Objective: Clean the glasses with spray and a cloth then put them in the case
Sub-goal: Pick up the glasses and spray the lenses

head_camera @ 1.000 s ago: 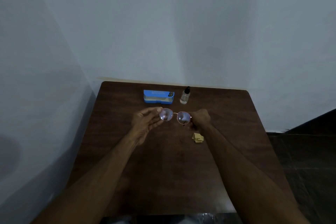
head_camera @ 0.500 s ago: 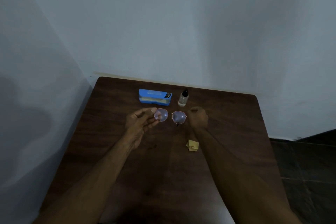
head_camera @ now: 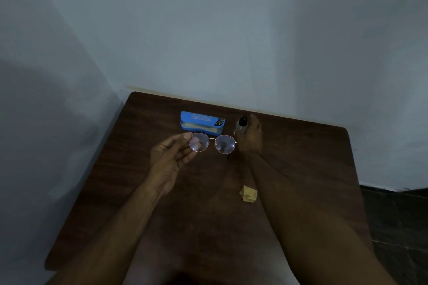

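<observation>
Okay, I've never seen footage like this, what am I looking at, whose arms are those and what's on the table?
No machine here: these are a person's two bare arms, filmed by one wide-angle camera worn on their head, looking down. The left hand pinches round glasses by one lens rim above a dark wooden table. The right hand is at a small spray bottle; whether it grips it is unclear. A blue case lies near the far edge, a folded yellow cloth nearer the person.
</observation>
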